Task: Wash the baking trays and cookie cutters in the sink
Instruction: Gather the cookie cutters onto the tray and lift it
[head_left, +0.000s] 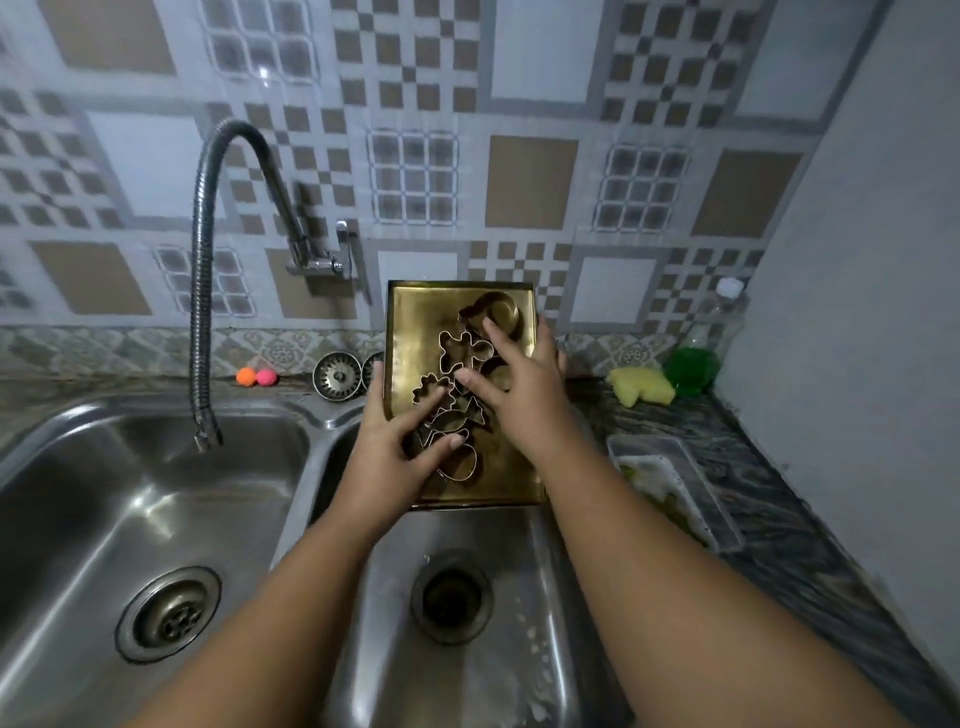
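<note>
A gold-coloured baking tray leans tilted over the back of the right sink basin. Several metal cookie cutters lie on its face. My left hand grips the tray's left edge, thumb behind it, fingers spread over the lower cutters. My right hand holds the tray's right edge, its fingers pressing on the middle cutters.
The flexible tap hangs over the left basin, with no water running. Two strainer plugs and two small balls sit on the back ledge. To the right on the counter are a yellow sponge, a green bottle and a clear container.
</note>
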